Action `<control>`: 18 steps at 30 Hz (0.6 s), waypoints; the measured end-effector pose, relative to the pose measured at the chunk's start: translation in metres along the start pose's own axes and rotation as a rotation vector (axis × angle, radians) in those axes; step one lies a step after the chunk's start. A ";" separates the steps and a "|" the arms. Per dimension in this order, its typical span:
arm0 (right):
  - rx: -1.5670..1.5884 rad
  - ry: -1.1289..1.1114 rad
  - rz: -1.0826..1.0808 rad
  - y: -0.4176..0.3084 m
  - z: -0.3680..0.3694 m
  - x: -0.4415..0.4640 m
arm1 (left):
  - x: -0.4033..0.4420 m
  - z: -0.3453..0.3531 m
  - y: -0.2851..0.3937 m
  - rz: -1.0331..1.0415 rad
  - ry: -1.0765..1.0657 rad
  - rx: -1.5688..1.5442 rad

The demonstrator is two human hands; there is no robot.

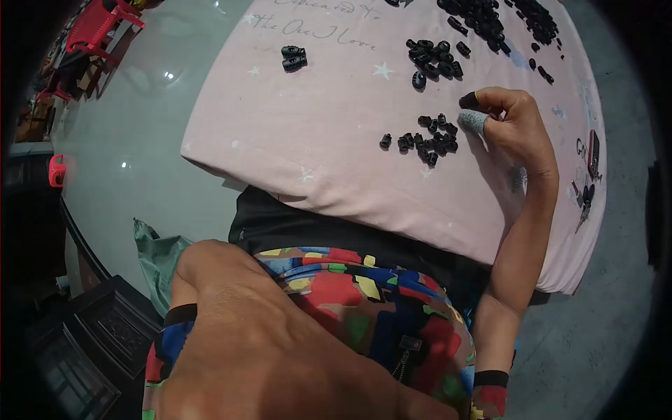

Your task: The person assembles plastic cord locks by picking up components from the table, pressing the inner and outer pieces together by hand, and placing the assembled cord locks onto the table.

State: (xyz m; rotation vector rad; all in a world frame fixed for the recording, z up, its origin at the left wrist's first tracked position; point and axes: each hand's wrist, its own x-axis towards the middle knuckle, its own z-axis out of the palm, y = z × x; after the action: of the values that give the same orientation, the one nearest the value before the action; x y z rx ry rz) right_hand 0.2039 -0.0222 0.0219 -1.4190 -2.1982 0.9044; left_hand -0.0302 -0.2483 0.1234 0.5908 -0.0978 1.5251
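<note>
My right hand [514,129] hovers over the pink cloth [336,126], just right of a cluster of small black plastic pieces [439,143]. Its fingers are curled, with a gap between thumb and index tip and nothing visible in it. A black cover sits on the index tip and grey wrap on the thumb. Beyond lies a group of rounded black plastic parts [434,59] that look like cord lock bodies. Two black cord locks [294,59] lie apart at the left. My left forearm [259,336] is bent up close to the camera; its hand is outside the frame.
Larger heaps of black parts [483,24] spread along the far side. Keys [585,203] and a dark red slim object [594,154] rest at the right edge. Red plastic chairs [98,28] stand at the far left; a green bag [157,259] is beside my left arm.
</note>
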 end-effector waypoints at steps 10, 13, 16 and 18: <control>-0.013 -0.009 -0.053 -0.014 0.009 -0.002 | 0.009 -0.020 0.000 -0.004 -0.188 0.073; 0.099 -0.103 -0.045 -0.017 0.010 -0.005 | 0.053 -0.069 0.009 -0.143 -0.286 0.570; 0.075 -0.039 -0.179 -0.016 0.017 -0.002 | 0.076 -0.130 -0.007 -0.128 -0.289 1.614; 0.103 -0.004 -0.071 -0.014 0.015 -0.001 | 0.077 -0.158 -0.025 -0.251 -0.359 1.919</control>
State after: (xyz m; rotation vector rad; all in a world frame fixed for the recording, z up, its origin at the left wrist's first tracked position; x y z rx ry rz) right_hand 0.1858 -0.0321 0.0207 -1.2848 -2.1582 0.9811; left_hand -0.0479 -0.1102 0.0122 2.2238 1.2447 0.8236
